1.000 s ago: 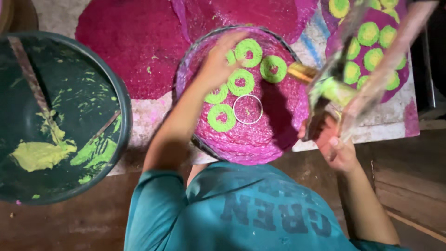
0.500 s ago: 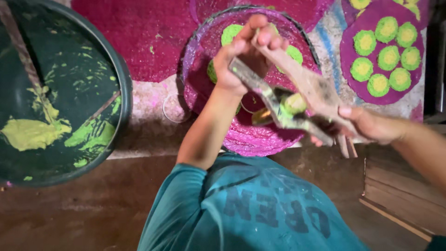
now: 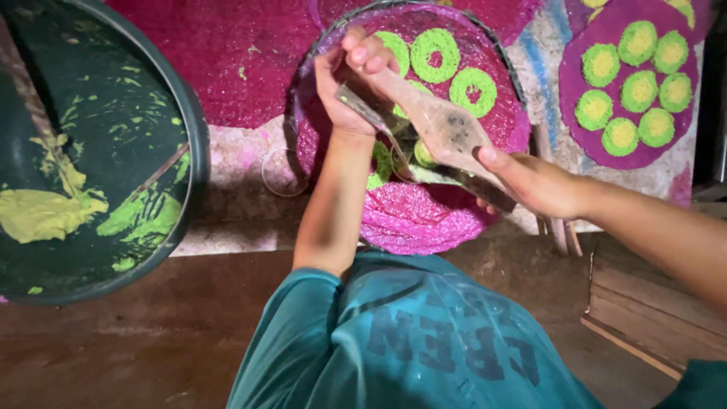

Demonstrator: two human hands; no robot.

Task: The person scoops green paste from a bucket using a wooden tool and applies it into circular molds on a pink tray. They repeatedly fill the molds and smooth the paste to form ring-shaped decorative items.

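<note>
My left hand grips the far end of a long wooden press. My right hand holds its near end. The press lies slantwise above a round magenta tray. A lump of green dough shows under the press's middle. Three green dough rings lie on the far part of the tray, just beyond my left hand. Another green piece is partly hidden by my left forearm. My teal shirt fills the lower middle of the view.
A large dark basin at left holds yellow-green dough and a wooden stick. A second magenta tray at upper right carries several green-yellow discs. A thin ring lies by the tray. Wooden planks are at right.
My left hand left the rings on the tray and took hold of the press's far end. My right hand brought the press from the right to over the tray.
</note>
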